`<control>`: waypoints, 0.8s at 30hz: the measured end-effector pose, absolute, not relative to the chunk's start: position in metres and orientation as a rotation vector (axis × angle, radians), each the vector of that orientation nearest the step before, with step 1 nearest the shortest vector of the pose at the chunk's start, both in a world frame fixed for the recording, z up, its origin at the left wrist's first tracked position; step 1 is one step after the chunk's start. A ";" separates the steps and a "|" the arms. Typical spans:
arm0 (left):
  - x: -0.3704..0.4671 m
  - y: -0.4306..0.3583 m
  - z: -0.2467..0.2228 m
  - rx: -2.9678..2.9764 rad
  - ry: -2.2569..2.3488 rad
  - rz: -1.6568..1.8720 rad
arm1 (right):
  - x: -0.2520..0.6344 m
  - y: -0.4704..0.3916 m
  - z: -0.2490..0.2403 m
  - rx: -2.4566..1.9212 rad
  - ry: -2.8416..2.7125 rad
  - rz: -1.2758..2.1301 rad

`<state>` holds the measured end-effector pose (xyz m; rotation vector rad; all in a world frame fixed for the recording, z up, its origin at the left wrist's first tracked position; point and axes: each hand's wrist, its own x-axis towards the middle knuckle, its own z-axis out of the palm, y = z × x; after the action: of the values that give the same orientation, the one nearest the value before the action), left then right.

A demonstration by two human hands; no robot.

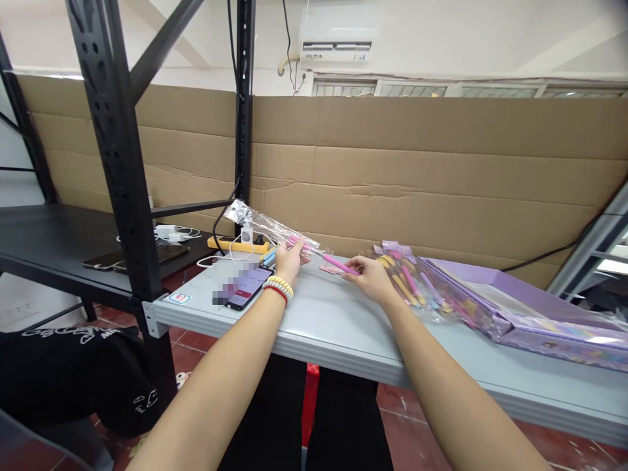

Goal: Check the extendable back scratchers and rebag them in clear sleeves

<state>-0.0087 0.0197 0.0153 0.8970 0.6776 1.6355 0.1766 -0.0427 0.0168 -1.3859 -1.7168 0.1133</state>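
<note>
Above the table, my left hand (289,261) is closed on a long see-through plastic bag (260,222), whose far end points up and left. A pink pen (338,263) slants from the bag's near end toward my right hand (369,278), which pinches it by its lower right end. Something pink shows beside my left fingers, partly hidden by them and the plastic. Right of my right hand lies a pile of bagged pens (409,278) in pink, yellow and purple. A small pink card (332,269) lies under the pen.
A phone (248,288) lies left on the grey table (324,327), near a yellow power strip (238,245) with white cables. At the right stands a purple box (540,320) with plastic wrap. Black shelf posts (112,144) and a cardboard wall (417,176) border the table.
</note>
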 end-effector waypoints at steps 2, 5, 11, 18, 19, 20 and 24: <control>-0.007 0.019 0.015 0.919 0.691 1.600 | 0.170 -0.045 0.016 -1.361 -1.724 0.130; -0.004 0.014 0.014 1.001 0.682 1.476 | 0.161 -0.045 0.013 -1.300 -1.724 0.129; -0.001 0.009 0.016 1.082 0.649 1.371 | 0.158 -0.042 0.008 -1.200 -1.678 0.251; -0.006 0.014 0.020 0.953 0.678 1.466 | 0.161 -0.052 0.021 -0.939 -1.573 0.927; -0.007 0.013 0.020 0.949 0.672 1.454 | 0.160 -0.053 0.022 -0.924 -1.550 0.947; -0.007 0.013 0.020 0.950 0.668 1.438 | 0.160 -0.053 0.022 -0.920 -1.530 0.948; -0.007 0.011 0.018 1.008 0.644 1.317 | 0.161 -0.051 0.021 -0.957 -1.501 0.843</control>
<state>-0.0068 0.0107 0.0181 1.0077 0.6436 1.3173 0.1608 -0.0510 0.0214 -0.9573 -1.5011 0.8426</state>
